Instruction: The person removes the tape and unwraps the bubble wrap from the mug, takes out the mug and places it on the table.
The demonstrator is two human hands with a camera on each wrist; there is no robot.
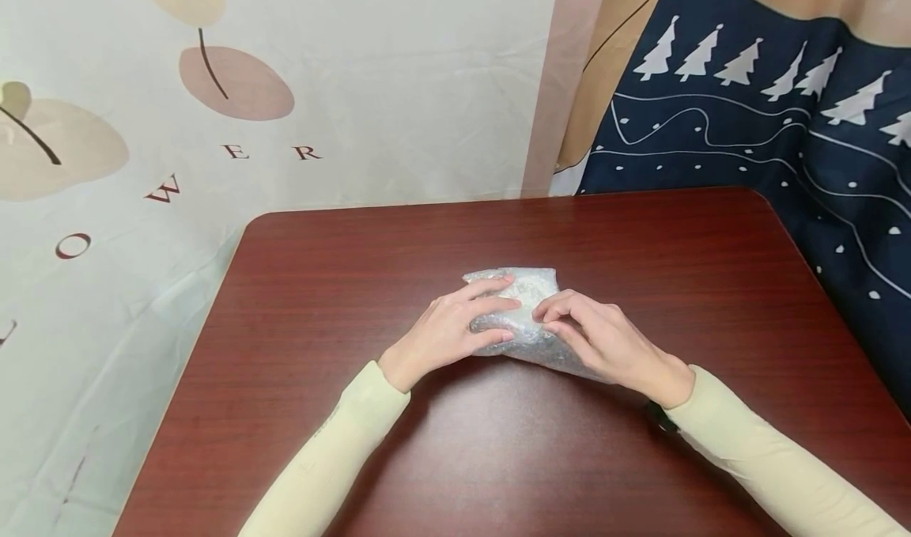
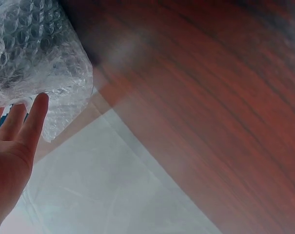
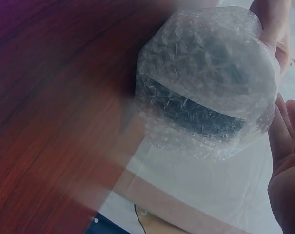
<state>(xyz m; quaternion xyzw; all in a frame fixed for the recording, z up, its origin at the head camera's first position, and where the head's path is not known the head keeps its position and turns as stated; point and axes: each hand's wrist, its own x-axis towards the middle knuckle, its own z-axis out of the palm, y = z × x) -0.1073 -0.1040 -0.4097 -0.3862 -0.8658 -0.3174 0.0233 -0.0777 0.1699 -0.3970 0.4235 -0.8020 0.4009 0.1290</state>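
A bundle in clear bubble wrap (image 1: 527, 339) lies on the table, with something dark showing through the plastic in the right wrist view (image 3: 210, 73). My left hand (image 1: 451, 323) rests on the bundle's left side, its fingers spread and fairly straight. From the right, my right hand (image 1: 605, 339) pinches at the wrap's upper face, thumb and forefinger close together. The left wrist view has the left hand's fingers (image 2: 32, 122) against the edge of the bubble wrap (image 2: 40, 58). What is wrapped inside cannot be made out.
The dark red-brown wooden table (image 1: 320, 260) has rounded far corners. Behind it hangs a pale printed cloth (image 1: 413, 86) with letters and leaf shapes. A navy cloth (image 1: 712, 138) with white trees hangs at the right.
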